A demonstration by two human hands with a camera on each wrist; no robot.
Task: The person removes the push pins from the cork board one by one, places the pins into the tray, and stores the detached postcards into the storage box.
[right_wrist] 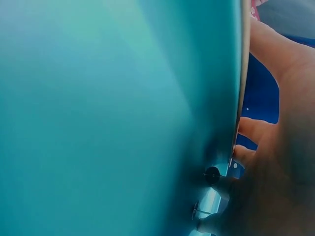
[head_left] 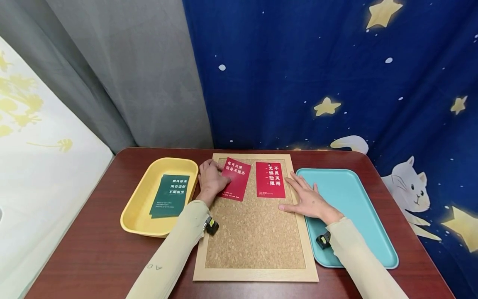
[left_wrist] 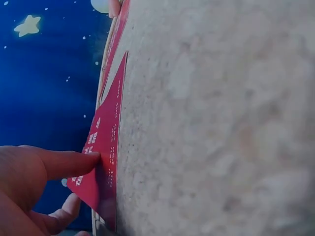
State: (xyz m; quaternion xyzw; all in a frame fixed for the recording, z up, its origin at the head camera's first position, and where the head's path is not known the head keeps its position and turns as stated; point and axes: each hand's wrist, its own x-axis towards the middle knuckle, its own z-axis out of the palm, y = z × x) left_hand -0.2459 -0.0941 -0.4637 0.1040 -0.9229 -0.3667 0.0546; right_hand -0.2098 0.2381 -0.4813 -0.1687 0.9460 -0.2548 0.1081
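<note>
Over the upper left of the corkboard point(head_left: 257, 232), my left hand point(head_left: 211, 178) pinches the left edge of a tilted red card point(head_left: 239, 178). The left wrist view shows the thumb flat on this red card point(left_wrist: 106, 137), with its far part raised off the board. To its right, a second red card point(head_left: 270, 187) lies upright on the cork, a dark pin point(head_left: 269, 165) near its top. My right hand point(head_left: 308, 199) is spread across the board's right edge, thumb on the board. Its fingertips are by the tray's side, close to a black-headed pin point(right_wrist: 212, 174) in the right wrist view.
A yellow basket point(head_left: 128, 218) holding green cards point(head_left: 169, 197) stands left of the board. On the right, a turquoise tray point(head_left: 367, 236) sits against the board's frame. All rest on a dark red-brown table point(head_left: 86, 249), with curtains behind.
</note>
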